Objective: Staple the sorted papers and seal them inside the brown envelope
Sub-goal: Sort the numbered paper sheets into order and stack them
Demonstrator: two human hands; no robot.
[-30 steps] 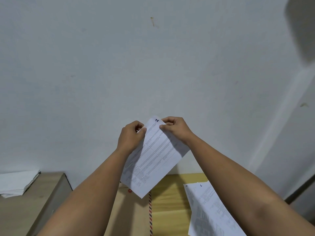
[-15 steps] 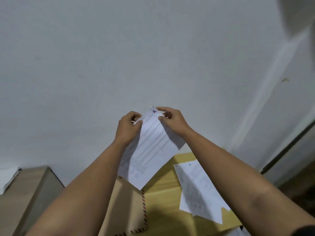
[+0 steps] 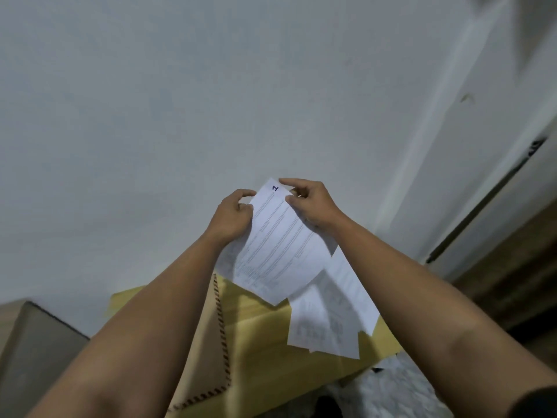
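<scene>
Two hands (image 3: 233,217) (image 3: 310,205), one raised sheet (image 3: 280,245), one envelope (image 3: 208,342)

Both bare forearms reach up and away from the body, converging in front of the person. The left hand (image 3: 232,217) has its fingers curled and thumb pressed forward, pinching the sheet's left edge. The right hand (image 3: 312,203) pinches the top corner, index finger stretched out above, thumb below.
</scene>
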